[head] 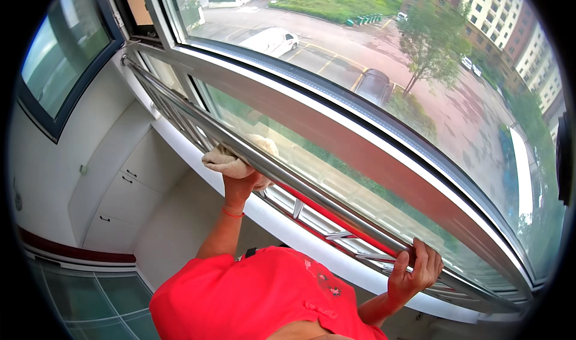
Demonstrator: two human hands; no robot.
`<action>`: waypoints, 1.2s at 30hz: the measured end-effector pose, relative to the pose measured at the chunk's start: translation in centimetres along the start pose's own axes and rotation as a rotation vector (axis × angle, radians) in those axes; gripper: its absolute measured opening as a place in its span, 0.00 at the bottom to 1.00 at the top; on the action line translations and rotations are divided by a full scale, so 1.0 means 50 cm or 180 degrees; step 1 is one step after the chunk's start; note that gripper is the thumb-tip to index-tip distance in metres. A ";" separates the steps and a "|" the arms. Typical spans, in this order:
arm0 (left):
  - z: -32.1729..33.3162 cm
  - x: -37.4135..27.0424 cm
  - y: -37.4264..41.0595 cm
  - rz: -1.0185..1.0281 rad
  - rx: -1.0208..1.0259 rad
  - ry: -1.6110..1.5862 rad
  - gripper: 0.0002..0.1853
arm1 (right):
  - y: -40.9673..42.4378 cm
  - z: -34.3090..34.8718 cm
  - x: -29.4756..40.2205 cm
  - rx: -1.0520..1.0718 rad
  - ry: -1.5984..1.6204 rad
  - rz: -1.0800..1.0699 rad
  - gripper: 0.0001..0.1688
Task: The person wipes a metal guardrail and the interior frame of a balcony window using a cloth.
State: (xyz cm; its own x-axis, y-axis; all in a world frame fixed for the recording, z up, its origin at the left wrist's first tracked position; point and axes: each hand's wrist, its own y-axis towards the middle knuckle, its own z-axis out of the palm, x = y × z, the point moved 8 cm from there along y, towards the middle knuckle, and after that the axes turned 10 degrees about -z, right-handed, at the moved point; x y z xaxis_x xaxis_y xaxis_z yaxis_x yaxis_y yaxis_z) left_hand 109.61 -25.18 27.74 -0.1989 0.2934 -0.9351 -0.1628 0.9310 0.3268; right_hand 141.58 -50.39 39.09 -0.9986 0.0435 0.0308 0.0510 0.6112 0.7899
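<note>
A stainless-steel handrail (315, 191) runs slantwise along the window, with metal balusters (298, 208) below it. On the left, my left hand (240, 185) grips a bunched beige cloth (227, 161) under the handrail. Part of this cloth shows on the window side of the rail, and the fingers are mostly hidden by it. Farther right, my right hand (415, 268) holds the same handrail, its fingers over the top and the thumb on the near side. No cloth is seen in that hand.
The window frame (288, 77) borders large glass panes beyond the rail. A white ledge (324, 259) lies beneath the balusters. At left are an open dark-framed window sash (58, 110) and white cabinets (130, 196). Outside, far below, are parked vehicles and a tree (423, 38).
</note>
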 end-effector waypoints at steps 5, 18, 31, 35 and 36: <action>0.019 0.161 -0.018 -0.0389 0.0235 -0.0291 0.14 | -0.002 -0.001 -0.002 -0.0100 -0.0049 0.0049 0.19; 0.046 0.410 -0.133 -0.0774 0.0528 0.0552 0.22 | 0.006 -0.010 -0.008 -0.0217 0.0028 0.0102 0.14; 0.039 0.206 -0.036 -0.0344 0.1030 -0.0635 0.16 | 0.002 -0.006 -0.005 -0.0228 -0.0143 0.0057 0.14; 0.025 0.274 -0.091 -0.0384 0.1171 -0.0226 0.18 | 0.000 0.001 -0.003 -0.0227 -0.0180 0.0087 0.17; -0.005 0.302 -0.106 -0.0224 0.1079 0.0261 0.22 | 0.001 0.001 -0.004 -0.0229 -0.0181 0.0110 0.17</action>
State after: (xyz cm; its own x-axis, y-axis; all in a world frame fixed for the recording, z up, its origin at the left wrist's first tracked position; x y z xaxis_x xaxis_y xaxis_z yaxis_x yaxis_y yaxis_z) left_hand 107.24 -25.75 11.93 -0.2779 0.2203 -0.9350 0.1484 0.9715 0.1848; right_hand 141.78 -50.33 39.10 -0.9937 0.1095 0.0255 0.0819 0.5502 0.8310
